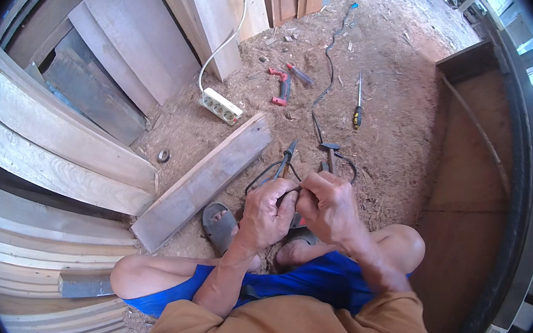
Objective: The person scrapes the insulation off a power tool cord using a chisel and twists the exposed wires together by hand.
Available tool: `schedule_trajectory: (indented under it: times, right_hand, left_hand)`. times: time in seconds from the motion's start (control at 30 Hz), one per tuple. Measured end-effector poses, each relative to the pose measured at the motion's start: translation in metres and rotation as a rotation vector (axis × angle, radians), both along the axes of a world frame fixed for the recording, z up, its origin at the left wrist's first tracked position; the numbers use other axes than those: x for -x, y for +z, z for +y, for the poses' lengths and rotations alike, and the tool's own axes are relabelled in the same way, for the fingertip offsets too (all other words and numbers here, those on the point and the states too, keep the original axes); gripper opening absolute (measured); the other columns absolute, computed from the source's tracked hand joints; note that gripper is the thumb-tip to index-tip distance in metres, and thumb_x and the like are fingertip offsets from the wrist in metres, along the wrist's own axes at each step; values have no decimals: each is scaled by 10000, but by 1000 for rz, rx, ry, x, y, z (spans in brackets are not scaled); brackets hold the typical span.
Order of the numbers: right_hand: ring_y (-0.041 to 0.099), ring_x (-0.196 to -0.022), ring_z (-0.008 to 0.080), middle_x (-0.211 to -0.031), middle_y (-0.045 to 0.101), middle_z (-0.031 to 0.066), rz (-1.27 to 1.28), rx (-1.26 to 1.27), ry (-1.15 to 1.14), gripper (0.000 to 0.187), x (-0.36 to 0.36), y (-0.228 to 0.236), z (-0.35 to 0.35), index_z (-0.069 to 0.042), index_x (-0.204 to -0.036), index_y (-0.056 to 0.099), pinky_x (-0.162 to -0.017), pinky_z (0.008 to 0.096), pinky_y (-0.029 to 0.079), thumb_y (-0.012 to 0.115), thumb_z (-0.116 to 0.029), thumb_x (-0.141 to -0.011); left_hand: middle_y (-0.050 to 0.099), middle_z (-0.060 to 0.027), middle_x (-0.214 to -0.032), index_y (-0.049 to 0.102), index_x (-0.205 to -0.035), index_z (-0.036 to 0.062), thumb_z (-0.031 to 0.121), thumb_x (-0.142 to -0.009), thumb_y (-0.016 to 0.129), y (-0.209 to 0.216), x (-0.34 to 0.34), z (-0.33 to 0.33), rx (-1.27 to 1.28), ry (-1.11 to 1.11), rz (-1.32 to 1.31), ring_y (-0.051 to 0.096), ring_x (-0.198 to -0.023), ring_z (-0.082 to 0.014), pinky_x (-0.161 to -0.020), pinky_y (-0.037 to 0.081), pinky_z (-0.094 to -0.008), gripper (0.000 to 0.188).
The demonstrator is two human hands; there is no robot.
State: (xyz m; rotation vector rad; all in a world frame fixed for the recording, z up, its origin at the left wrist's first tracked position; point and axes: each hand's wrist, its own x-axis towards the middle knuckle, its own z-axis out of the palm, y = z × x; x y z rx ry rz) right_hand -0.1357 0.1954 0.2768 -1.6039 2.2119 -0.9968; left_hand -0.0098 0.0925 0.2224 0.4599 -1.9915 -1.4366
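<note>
My left hand (269, 211) and my right hand (329, 202) meet in front of my knees, fingertips close together. Both are closed in a pinch; a small dark bit shows between them, too hidden to name. Beneath and just beyond the hands, a black cable (318, 121) loops on the ground. A dark pointed tool (289, 151) lies there, partly covered by my left hand. A hammer (331, 148) with a dark head and wooden handle rests beyond my right hand. Something with a red part, partly hidden, sits below the hands.
On the shavings-covered ground lie a white power strip (221, 106), a red-and-grey tool housing piece (282, 88), a red-tipped screwdriver (300, 74), a yellow-and-black screwdriver (358, 114) and a tape roll (163, 155). A thick board (203, 186) lies left; a wooden frame (475, 156) stands right.
</note>
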Motion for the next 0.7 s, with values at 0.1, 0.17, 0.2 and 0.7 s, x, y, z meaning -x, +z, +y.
schedule_trajectory:
  times: [0.1, 0.17, 0.2, 0.7]
  right_hand:
    - [636, -691, 402, -745, 615, 203, -145, 115, -96, 79, -15, -16, -3, 14, -853, 643, -611, 479, 494, 648, -30, -788]
    - [637, -693, 399, -744, 622, 209, -256, 164, -144, 87, -23, -25, -7, 16, -858, 637, -628, 473, 495, 638, -19, -779]
    - [637, -693, 399, -744, 622, 209, -266, 159, -147, 87, -25, -30, -7, 16, -858, 637, -628, 473, 495, 638, -19, -779]
    - [716, -780, 256, -909, 707, 164, -628, 120, -166, 147, -2, -74, -7, 14, -1043, 718, -718, 348, 573, 612, -20, -947]
  left_hand:
    - [686, -179, -866, 674, -1013, 9, 61, -948, 608, -5, -11, 0, -7, 7, -29, 690, -777, -368, -702, 537, -422, 106]
    - [692, -182, -878, 678, -1022, 8, 60, -947, 610, -10, -17, -2, -29, 7, -79, 694, -782, -366, -702, 540, -416, 114]
    - [699, -162, -863, 679, -1020, -6, 53, -946, 619, -12, -19, -3, -44, 10, -73, 698, -771, -295, -693, 535, -381, 112]
    - [652, -24, -807, 644, -1132, 4, 189, -1054, 564, -62, -20, -3, -893, -36, 38, 581, -714, -65, -669, 487, -219, 216]
